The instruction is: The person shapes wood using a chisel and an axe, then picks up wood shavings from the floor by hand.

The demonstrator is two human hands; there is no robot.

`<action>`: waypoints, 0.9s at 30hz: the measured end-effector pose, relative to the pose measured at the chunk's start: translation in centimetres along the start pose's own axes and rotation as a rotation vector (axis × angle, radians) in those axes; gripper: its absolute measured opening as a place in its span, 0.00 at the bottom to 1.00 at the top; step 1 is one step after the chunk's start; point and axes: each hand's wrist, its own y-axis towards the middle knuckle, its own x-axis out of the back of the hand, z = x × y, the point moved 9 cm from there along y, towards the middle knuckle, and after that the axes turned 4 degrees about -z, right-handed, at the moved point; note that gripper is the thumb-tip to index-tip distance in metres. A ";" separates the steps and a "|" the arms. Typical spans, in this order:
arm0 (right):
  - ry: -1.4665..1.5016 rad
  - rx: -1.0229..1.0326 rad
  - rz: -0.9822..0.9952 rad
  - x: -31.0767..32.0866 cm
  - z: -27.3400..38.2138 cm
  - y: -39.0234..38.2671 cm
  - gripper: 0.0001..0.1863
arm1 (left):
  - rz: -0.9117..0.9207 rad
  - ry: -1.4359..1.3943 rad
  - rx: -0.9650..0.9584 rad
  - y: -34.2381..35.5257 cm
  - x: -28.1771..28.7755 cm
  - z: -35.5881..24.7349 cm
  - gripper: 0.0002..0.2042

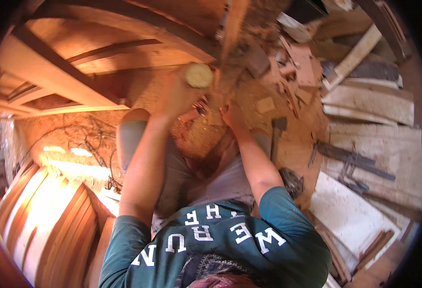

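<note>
My left hand [177,89] is raised at the centre, wrapped round a wooden mallet [199,75] whose round pale end faces up. My right hand [231,115] is lower and a little to the right, fingers curled at the foot of a narrow upright wooden piece [219,72]; what they grip is too small and shadowed to make out. Reddish chips and small pieces [191,111] lie between my hands on the sawdust-covered floor [199,137]. A hatchet-like tool with a dark head [278,124] lies by my right knee.
A wooden framed structure [62,72] stands at upper left. Stacked curved boards [47,221] lie at lower left, near tangled cords [91,144]. On the right are pale boards [364,101], dark metal clamps [350,158], a white panel [345,211] and scrap offcuts [299,62].
</note>
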 end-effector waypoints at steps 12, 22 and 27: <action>0.039 -0.372 -0.066 4.2 -11.0 -4.1 0.19 | 0.124 -0.050 -0.103 -2.0 -0.6 -0.4 0.22; 1.510 -0.583 0.287 10.5 3.9 -10.3 0.31 | 0.356 -0.045 -0.501 -7.3 -6.2 -3.5 0.25; 1.840 -0.607 0.347 5.8 6.3 -9.7 0.22 | 0.295 0.156 -0.519 -10.4 -6.4 -3.0 0.30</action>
